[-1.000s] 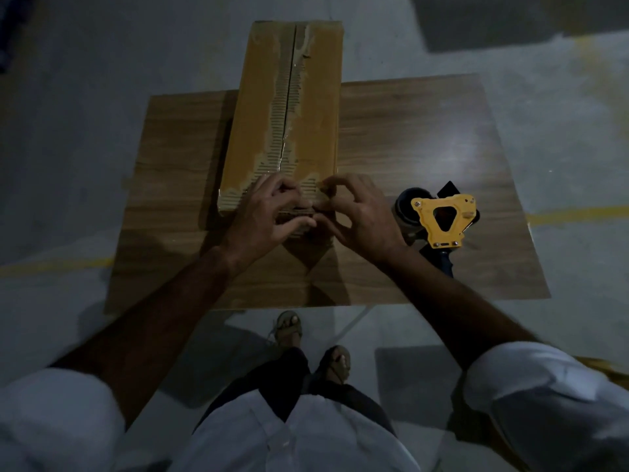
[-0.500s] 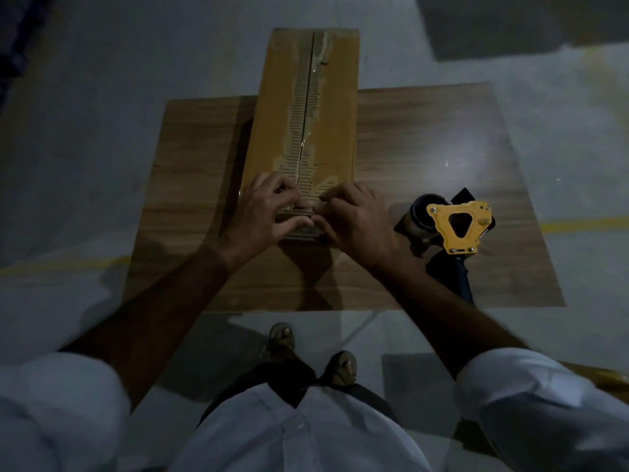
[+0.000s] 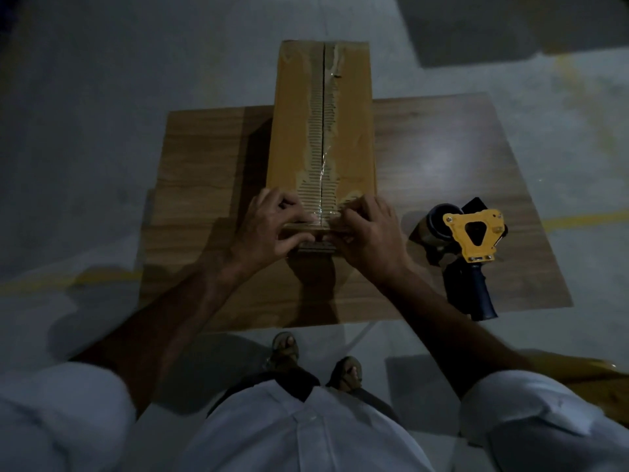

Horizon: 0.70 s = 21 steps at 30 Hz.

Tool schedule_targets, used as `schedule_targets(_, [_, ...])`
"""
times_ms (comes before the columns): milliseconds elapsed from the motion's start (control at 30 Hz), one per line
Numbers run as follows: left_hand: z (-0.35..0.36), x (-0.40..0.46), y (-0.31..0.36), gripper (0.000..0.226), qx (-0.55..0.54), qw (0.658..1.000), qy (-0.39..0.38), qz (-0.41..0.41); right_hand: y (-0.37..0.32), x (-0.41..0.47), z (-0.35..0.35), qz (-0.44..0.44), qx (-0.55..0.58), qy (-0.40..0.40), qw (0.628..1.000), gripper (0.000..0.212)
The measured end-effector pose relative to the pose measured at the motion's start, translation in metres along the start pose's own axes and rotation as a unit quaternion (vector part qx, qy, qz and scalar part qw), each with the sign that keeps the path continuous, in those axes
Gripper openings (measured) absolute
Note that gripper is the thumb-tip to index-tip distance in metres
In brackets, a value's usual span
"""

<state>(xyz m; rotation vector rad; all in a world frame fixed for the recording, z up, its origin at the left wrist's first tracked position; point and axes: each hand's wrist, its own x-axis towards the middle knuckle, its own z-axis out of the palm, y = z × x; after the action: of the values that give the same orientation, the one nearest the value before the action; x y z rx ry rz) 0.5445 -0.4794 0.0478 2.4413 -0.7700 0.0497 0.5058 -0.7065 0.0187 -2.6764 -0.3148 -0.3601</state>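
Observation:
A long brown cardboard box lies on the wooden table, its far end reaching past the table's back edge. Torn paper and clear tape run along its centre seam. My left hand and my right hand meet at the box's near end, one on each side of the seam. Both have curled fingers on the near top edge, thumbs against the end face. Whether they pinch tape or the flap edge is hard to tell in the dim light.
A tape dispenser with a yellow frame and dark handle lies on the table right of my right hand, its handle overhanging the front edge. The grey floor has yellow lines. My sandalled feet stand below the table's front edge.
My hands have kept their hold at the box's near end, the fingers shifting slightly. The view has drifted, so box and table sit further right and lower in frame.

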Motion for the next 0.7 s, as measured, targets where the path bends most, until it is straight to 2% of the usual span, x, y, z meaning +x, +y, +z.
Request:
schedule_targets(133, [0.002,-0.005,-0.015,0.034,-0.039,0.999,0.006,0.02,-0.014,0.004,0.001,0.02,-0.023,-0.005,1.0,0.039])
schedule_targets(267, [-0.008,-0.011,-0.031,0.029,-0.052,0.998,0.017,0.015,-0.028,0.017,0.007,-0.026,0.016,-0.017,0.999,0.032])
schedule_targets(333, [-0.011,-0.017,-0.031,0.029,-0.08,0.997,0.014,-0.001,-0.035,0.015,0.013,-0.011,0.016,-0.013,1.0,0.028])
schedule_targets(533, [-0.044,-0.025,-0.037,0.05,-0.148,0.985,-0.09,-0.016,-0.06,0.014,0.016,0.022,0.001,-0.009,1.0,0.032])
schedule_targets(700, [-0.055,-0.016,-0.048,0.053,-0.127,0.986,-0.108,-0.011,-0.085,0.024,0.029,0.04,0.026,-0.026,0.999,0.034])
